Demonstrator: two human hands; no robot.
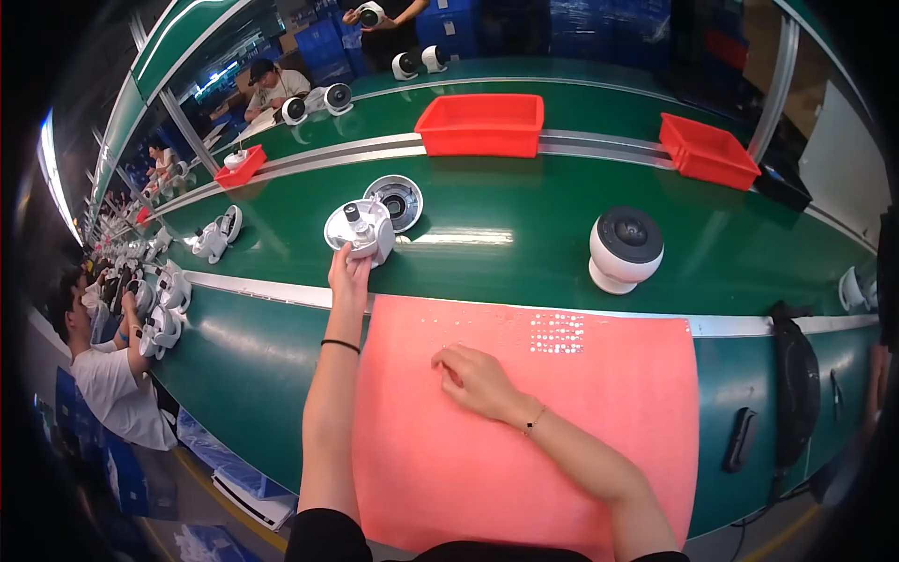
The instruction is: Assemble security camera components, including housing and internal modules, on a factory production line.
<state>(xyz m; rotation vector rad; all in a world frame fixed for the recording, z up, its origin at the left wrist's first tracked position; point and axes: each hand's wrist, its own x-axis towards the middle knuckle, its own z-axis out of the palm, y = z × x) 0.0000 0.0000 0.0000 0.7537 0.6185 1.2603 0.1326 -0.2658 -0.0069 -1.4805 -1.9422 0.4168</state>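
My left hand [350, 270] reaches up to the belt, closed on the edge of an opened white camera housing [365, 232]. A small dark-topped post stands up inside its bowl. Against its right side rests a round part [397, 202] with a dark ring in its middle. My right hand [478, 379] hovers low over or touches a pink mat [524, 459]. Its fingers are curled, thumb and index close together; anything in them is too small to make out. Rows of small pale dots [557, 333] lie on the mat beyond that hand.
A white camera with a black face [627, 248] stands on the green belt [496, 239] at right. Red bins [479, 139] line the far rail. A black object [740, 440] and a dark bag [796, 393] lie at right. Co-workers sit at left [117, 384] and far off.
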